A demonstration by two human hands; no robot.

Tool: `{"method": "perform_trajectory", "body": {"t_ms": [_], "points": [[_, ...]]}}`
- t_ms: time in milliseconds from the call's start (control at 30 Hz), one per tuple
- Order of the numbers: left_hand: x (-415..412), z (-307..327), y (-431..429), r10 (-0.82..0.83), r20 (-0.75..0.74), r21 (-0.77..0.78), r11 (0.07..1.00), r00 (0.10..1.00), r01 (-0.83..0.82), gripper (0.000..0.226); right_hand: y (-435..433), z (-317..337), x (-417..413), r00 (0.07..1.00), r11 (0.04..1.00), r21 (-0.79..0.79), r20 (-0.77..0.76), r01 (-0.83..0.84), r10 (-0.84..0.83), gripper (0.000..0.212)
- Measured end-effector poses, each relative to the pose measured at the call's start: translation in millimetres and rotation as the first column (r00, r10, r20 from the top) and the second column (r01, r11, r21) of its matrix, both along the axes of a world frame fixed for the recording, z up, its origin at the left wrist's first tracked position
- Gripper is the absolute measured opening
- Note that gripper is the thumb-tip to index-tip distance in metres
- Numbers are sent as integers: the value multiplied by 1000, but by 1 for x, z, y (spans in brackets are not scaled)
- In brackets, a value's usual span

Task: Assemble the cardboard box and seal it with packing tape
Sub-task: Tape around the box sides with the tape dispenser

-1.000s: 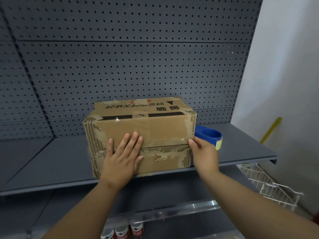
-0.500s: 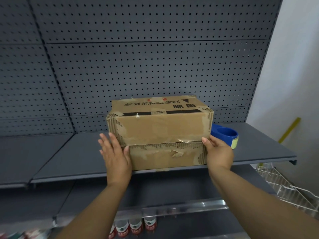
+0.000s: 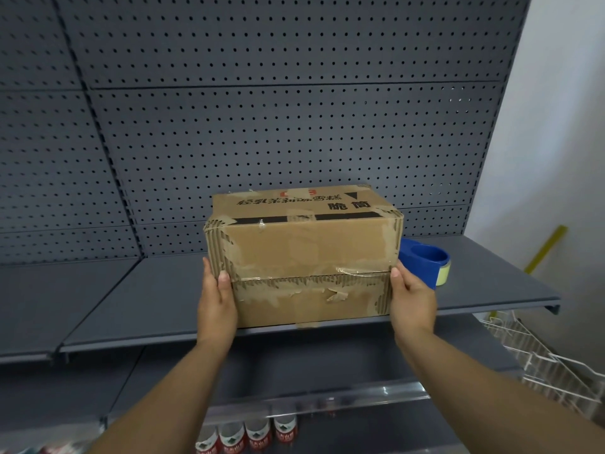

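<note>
A worn brown cardboard box (image 3: 304, 253) stands closed on the grey shelf (image 3: 131, 309), near its front edge. Old tape and torn paper cover its front face, and black print runs along its top. My left hand (image 3: 216, 299) grips the box's left front corner, thumb on the front face. My right hand (image 3: 411, 299) grips the right front corner the same way. Just behind the box's right side lies a blue tape dispenser (image 3: 424, 262) with a pale yellow roll, partly hidden by the box and my right hand.
A grey pegboard wall (image 3: 262, 126) backs the shelf. Below, several bottles with red and white labels (image 3: 248, 437) stand on a lower shelf. White wire racks (image 3: 540, 358) sit at the lower right, a yellow stick (image 3: 545, 249) leans by the white wall.
My left hand slid from flat on the box's front face to its left corner. The view shifted, so the box now sits more to the right and centre.
</note>
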State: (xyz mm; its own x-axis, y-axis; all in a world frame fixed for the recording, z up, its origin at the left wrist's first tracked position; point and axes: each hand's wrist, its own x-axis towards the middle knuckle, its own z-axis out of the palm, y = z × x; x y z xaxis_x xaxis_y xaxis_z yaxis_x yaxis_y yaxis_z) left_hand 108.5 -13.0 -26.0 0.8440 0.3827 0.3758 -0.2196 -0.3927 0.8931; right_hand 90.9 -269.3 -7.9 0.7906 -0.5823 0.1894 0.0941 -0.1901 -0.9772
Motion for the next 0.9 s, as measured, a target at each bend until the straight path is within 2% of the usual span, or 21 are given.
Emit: {"method": "perform_trajectory", "body": {"t_ms": [100, 200, 333, 433, 600, 733, 900], "points": [[0, 2, 6, -62, -24, 13, 998, 998, 63, 52, -2, -2, 2, 1000, 993, 117, 18, -18, 16, 35], [-1, 6, 6, -48, -42, 48, 998, 998, 50, 45, -2, 0, 4, 1000, 981, 195, 21, 10, -14, 30], [-3, 9, 4, -12, -47, 78, 997, 999, 16, 42, 0, 3, 7, 999, 995, 83, 4, 47, -47, 29], [-4, 9, 2, -56, -58, 49, 997, 997, 59, 55, 7, -3, 4, 999, 999, -11, 2, 35, -35, 38], [-7, 11, -3, -94, -91, -50, 995, 991, 89, 64, 10, 0, 4, 996, 997, 35, -48, 75, -73, 40], [-3, 11, -3, -34, -87, 10, 999, 996, 35, 60, -1, 3, 10, 997, 999, 15, -55, 49, -48, 33], [-2, 11, 1, -37, -92, 40, 998, 995, 41, 57, -10, 2, 9, 1000, 988, -153, -23, -18, 15, 34]]}}
